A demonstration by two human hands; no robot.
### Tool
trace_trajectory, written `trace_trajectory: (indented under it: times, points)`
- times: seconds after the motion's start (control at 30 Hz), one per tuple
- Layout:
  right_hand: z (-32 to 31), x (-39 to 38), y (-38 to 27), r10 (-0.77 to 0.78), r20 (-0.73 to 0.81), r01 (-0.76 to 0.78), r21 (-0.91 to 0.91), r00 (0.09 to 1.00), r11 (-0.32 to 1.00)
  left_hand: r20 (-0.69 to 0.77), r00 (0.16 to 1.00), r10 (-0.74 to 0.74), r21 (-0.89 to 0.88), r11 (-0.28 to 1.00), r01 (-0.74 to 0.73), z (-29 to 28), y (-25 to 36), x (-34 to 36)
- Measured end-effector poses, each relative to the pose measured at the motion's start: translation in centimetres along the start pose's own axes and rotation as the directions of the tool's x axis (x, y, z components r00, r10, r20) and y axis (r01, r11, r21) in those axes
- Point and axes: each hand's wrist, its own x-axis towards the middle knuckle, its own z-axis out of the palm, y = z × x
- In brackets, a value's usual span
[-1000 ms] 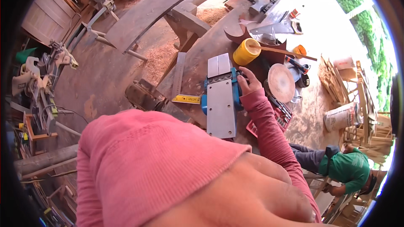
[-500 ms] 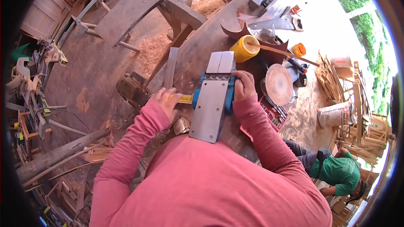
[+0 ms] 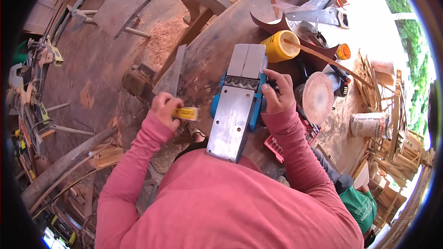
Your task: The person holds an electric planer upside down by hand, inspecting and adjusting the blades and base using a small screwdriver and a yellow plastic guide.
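A blue electric planer (image 3: 229,117) lies sole up, with its steel plates and blade strip showing, its lower end against the front of my pink shirt. My right hand (image 3: 277,90) grips the planer's right side beside the blade strip, fingers bent. My left hand (image 3: 164,110), left of the planer, is closed on a try square with a yellow stock (image 3: 187,113) and a steel blade (image 3: 177,71). Right of the planer are a yellow tub (image 3: 279,48) with a stick across it, a pale round disc (image 3: 317,97) and a red socket set (image 3: 272,150).
A dusty workbench (image 3: 207,50) carries a handsaw (image 3: 318,17) and clamps farther back. A curved board (image 3: 129,0) rests on a frame at upper left. Tools and pipes crowd the left side. A co-worker in green (image 3: 357,207) is at lower right, near stacked offcuts (image 3: 392,166).
My left hand, out of sight a second ago, has come to the square, closed on it and shifted it leftward. My right fingers have shifted on the planer. The co-worker sits lower in view.
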Motion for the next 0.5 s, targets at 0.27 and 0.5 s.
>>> trace_trajectory:
  times: [0.27,0.5]
  points:
    - [0.4,-0.2,0.8,-0.147,0.043,0.143,0.082,0.988,0.986,-0.128,0.972,0.196,-0.869,0.45,-0.205,0.6,6.2,-0.4]
    - [0.2,0.5,0.0,-0.06,0.09,0.044,0.172,0.994,0.984,-0.134,0.925,0.356,-0.918,0.307,-0.251,2.6,8.3,1.5]
